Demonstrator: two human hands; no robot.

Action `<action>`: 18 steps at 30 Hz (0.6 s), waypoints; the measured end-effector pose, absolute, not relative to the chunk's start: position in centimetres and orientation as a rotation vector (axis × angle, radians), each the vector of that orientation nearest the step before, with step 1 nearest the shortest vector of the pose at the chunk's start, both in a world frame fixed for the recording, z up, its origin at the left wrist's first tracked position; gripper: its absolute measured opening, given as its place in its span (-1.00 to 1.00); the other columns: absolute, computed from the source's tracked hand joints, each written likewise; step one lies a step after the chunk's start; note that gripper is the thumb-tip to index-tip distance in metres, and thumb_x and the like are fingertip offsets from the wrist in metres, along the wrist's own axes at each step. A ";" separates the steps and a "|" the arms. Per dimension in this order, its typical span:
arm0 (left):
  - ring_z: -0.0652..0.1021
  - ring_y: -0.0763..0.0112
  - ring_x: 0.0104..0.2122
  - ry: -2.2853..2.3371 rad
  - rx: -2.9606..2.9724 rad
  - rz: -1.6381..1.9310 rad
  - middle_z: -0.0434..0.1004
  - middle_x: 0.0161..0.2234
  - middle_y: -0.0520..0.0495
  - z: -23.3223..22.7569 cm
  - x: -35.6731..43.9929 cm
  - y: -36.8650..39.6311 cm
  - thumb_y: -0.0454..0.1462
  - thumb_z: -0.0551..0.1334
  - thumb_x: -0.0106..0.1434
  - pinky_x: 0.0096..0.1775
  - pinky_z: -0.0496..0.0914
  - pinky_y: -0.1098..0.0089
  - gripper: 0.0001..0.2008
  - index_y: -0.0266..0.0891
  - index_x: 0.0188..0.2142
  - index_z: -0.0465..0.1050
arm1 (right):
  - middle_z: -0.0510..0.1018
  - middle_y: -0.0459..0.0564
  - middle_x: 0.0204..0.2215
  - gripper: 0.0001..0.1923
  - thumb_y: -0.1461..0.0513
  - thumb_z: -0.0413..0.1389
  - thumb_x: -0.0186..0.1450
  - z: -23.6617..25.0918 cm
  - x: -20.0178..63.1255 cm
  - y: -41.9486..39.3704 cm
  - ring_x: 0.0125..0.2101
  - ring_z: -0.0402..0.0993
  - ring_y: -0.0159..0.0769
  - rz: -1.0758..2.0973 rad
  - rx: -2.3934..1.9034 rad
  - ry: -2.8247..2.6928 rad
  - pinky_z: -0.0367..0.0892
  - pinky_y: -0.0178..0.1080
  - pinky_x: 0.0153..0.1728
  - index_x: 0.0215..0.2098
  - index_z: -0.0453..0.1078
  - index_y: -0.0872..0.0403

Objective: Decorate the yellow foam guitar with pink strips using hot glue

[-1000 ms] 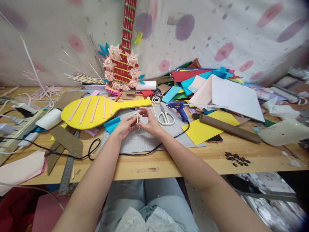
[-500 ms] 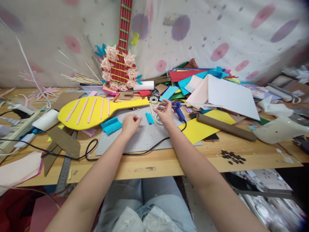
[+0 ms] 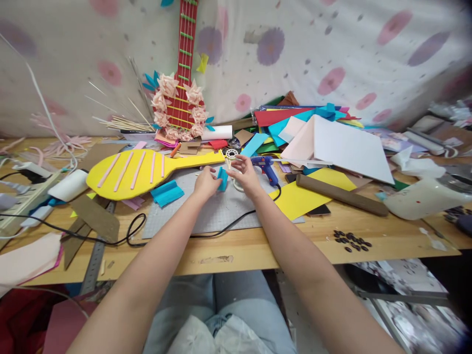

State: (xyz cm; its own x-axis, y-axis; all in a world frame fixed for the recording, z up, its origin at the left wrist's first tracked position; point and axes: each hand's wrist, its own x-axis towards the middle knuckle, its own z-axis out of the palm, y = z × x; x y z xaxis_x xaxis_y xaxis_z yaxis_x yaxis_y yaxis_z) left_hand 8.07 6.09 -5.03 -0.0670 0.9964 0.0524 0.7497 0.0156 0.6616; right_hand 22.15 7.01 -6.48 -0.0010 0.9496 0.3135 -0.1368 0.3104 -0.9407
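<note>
I am pinching the small blue foam strip (image 3: 222, 178) in my left hand (image 3: 206, 183), its length upright, while my right hand (image 3: 246, 176), fingers spread, is hovering just beside it.

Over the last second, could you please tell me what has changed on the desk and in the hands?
The small stick that both hands held a second ago is gone from them. The left hand moved forward and took hold of the small blue foam piece on the grey mat. The right hand shifted right, towards the scissors and glue gun. The yellow guitar shape, black cable and paper pile stayed put.
</note>
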 end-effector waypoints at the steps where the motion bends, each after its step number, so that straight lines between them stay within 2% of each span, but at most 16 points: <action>1: 0.51 0.33 -0.37 1.801 1.746 0.830 0.50 -0.39 -0.06 -5.2 7.4 6.0 -0.26 0.25 0.02 -0.35 0.32 0.39 -0.68 -0.23 -0.20 0.28 | 0.37 -0.07 -0.25 -0.36 0.15 0.29 -0.12 -6.2 22.0 6.7 -0.13 0.35 -0.32 1.086 -0.832 -1.306 0.28 -0.16 -0.06 -0.13 0.13 -0.02; 5: 0.46 0.45 -0.53 1.527 1.510 1.014 0.42 -0.51 0.04 -5.8 5.5 5.5 -0.29 0.27 -0.01 -0.48 0.34 0.44 -0.68 -0.25 -0.23 0.26 | 0.40 -0.08 -0.25 -0.39 0.15 0.29 -0.10 -5.5 21.2 5.5 -0.14 0.36 -0.31 1.227 -0.756 -1.505 0.28 -0.14 -0.07 -0.13 0.15 -0.02; 10: 0.48 0.45 -0.57 1.323 1.239 1.088 0.43 -0.55 0.05 -5.7 4.1 4.7 -0.35 0.29 -0.05 -0.47 0.42 0.37 -0.66 -0.28 -0.26 0.25 | 0.40 -0.09 -0.29 -0.33 0.15 0.31 -0.13 -5.8 20.5 5.2 -0.23 0.40 -0.32 1.271 -0.803 -1.565 0.35 -0.18 -0.19 -0.10 0.13 0.00; 13: 0.52 0.42 -0.55 1.273 1.151 1.084 0.48 -0.54 -0.01 -5.6 3.4 4.2 -0.36 0.30 -0.06 -0.44 0.44 0.35 -0.69 -0.31 -0.29 0.29 | 0.40 -0.07 -0.27 -0.31 0.14 0.31 -0.13 -6.0 20.5 5.3 -0.21 0.40 -0.32 1.233 -0.815 -1.576 0.36 -0.20 -0.22 -0.09 0.12 -0.01; 18: 0.57 0.34 -0.43 1.171 1.033 1.087 0.54 -0.38 -0.18 -5.6 3.1 3.2 -0.24 0.33 -0.05 -0.42 0.46 0.34 -0.66 -0.35 -0.29 0.35 | 0.38 -0.05 -0.25 -0.33 0.12 0.29 -0.10 -6.2 20.6 5.6 -0.19 0.39 -0.30 1.150 -0.837 -1.612 0.35 -0.20 -0.22 -0.09 0.12 -0.01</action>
State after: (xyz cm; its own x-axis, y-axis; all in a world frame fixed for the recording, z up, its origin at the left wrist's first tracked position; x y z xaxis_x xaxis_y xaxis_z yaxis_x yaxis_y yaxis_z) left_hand 3.12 3.20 -5.59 0.0650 0.9831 -0.1709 -0.0974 0.1767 0.9794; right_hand 20.56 5.56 -6.22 -0.3130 0.8995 0.3050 0.0045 0.3225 -0.9466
